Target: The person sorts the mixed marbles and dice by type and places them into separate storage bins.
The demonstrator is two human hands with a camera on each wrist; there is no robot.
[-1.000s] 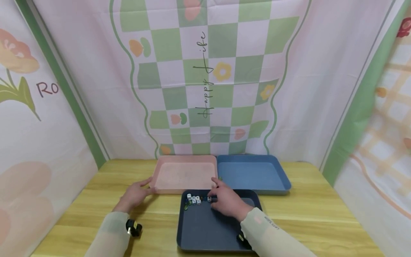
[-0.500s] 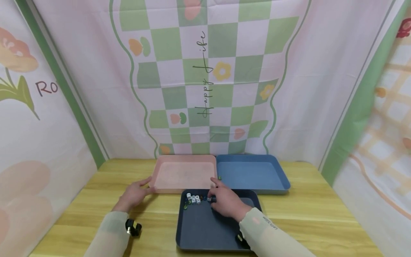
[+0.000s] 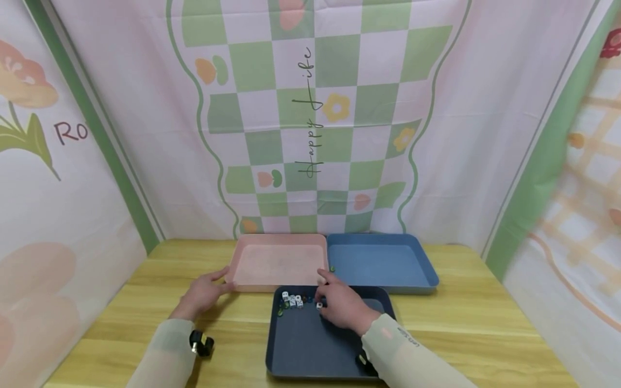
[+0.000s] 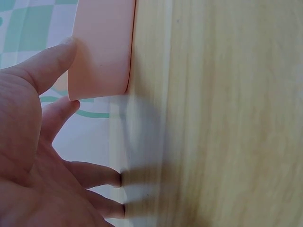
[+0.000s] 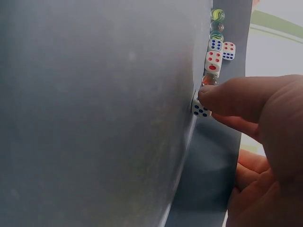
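Wooden table (image 3: 461,312) beneath, right hand (image 3: 343,305) pinches 1 white die (image 5: 200,110).

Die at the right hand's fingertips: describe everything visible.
The die is a white cube with rounded corners, hard and plastic-looking, with blue pips showing. The right hand pinches it and covers part of it, so not every pip can be seen. It is in the dark tray, near the far wall; whether it touches the tray floor isn't clear.
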